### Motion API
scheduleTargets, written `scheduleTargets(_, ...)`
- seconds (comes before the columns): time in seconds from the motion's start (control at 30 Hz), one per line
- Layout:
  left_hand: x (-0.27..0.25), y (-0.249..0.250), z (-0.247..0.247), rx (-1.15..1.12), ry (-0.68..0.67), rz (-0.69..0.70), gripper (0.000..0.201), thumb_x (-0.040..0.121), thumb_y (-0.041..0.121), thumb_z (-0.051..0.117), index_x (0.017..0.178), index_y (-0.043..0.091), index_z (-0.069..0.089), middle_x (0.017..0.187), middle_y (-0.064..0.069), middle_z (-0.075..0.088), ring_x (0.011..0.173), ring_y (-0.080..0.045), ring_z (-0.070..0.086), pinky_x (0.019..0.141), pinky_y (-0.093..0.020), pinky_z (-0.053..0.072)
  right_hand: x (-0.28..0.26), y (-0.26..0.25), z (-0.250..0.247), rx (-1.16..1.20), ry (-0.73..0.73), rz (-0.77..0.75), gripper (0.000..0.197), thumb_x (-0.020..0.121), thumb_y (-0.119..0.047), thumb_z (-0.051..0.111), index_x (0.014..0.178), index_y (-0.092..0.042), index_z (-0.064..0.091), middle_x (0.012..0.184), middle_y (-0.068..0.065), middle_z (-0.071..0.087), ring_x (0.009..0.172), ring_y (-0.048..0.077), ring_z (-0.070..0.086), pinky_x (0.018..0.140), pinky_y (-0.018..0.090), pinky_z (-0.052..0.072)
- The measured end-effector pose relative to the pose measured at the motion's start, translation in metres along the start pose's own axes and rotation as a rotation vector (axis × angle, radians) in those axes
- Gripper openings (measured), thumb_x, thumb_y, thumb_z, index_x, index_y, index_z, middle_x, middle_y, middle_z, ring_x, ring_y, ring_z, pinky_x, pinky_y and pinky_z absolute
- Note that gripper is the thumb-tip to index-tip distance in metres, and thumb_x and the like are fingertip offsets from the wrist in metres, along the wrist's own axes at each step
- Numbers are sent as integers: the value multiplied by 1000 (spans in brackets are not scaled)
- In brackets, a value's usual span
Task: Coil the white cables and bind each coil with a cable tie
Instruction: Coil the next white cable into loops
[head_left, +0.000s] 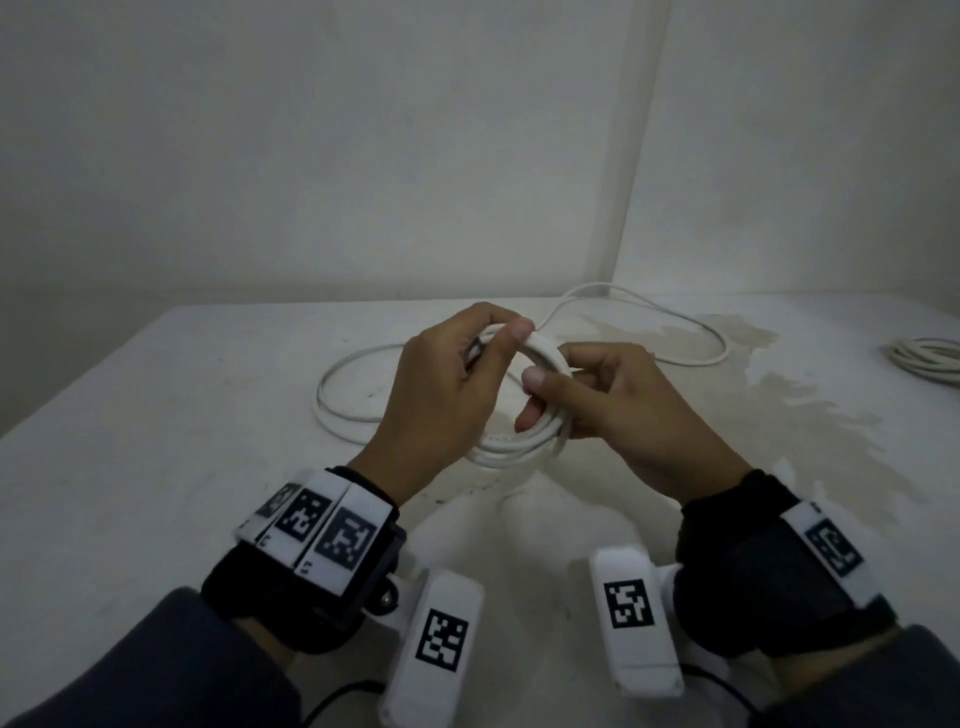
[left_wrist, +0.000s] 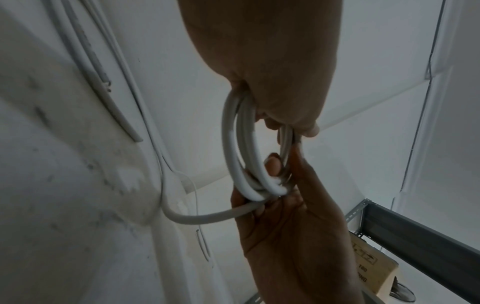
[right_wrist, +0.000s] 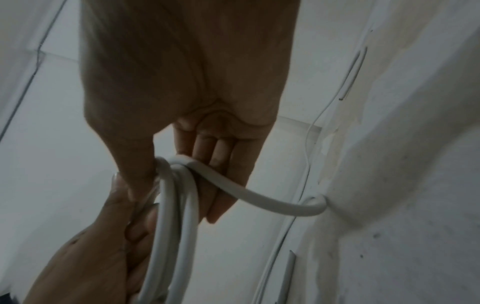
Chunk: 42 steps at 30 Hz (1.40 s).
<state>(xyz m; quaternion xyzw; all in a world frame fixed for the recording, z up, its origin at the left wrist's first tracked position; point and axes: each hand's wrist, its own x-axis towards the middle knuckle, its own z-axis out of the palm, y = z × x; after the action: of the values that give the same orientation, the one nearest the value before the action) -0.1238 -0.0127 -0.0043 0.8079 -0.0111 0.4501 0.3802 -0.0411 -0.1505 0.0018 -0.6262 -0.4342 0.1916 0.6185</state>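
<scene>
Coiling is under way at frame centre: a white cable coil is gripped by the left hand and pinched by the right hand. Loose cable remains unwound on the table; another coil lies far right, with no tie visible on either.

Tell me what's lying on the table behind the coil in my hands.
Behind the coil, loose cable loops across the table toward the wall corner. Both hands hide where it joins the coil.
</scene>
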Motion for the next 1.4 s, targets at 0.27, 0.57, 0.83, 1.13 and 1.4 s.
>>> scheduleTargets(0.27, -1, 3, 2, -101, 66, -6, 28, 93, 37, 44, 86, 19, 63, 68, 0, 61, 53, -8, 50, 51, -24, 38, 1, 1, 11, 632, -213, 143, 29, 93, -27, 48, 74, -12, 63, 50, -2, 46, 56, 15, 57, 80, 30, 55)
scheduleTargets(0.57, 0, 3, 11, -430, -35, -603, 40, 98, 45, 37, 95, 11, 57, 64, 4, 52, 50, -8, 50, 56, -26, 47, 9, 1, 13, 802, 62, 270, 39, 94, -39, 45, 63, -15, 44, 41, -9, 22, 33, 5, 22, 46, 20, 40)
scheduleTargets(0.83, -11, 5, 8, -340, -512, -1165, 51, 95, 43, 51, 98, -8, 61, 74, -18, 68, 59, -22, 67, 55, -29, 58, 10, -1, 5, 1103, 127, 191, 39, 91, -40, 45, 61, -16, 45, 39, -9, 23, 32, 6, 24, 44, 18, 41)
scheduleTargets(1.13, -8, -6, 15, -952, -41, -1124, 13, 89, -16, 46, 97, -9, 53, 89, -24, 68, 69, -21, 71, 59, -24, 59, 16, 15, 2, 896, 378, 179, 40, 100, -40, 41, 70, -14, 44, 46, -7, 24, 38, 9, 29, 56, 22, 48)
scheduleTargets(1.4, -3, -7, 11, -735, 140, -770, 20, 101, 3, 33, 119, 8, 39, 98, -12, 65, 77, -13, 69, 63, -24, 59, 15, 22, -1, 775, 307, 344, 46, 98, -44, 42, 65, -12, 44, 43, -6, 22, 33, 9, 25, 47, 24, 45)
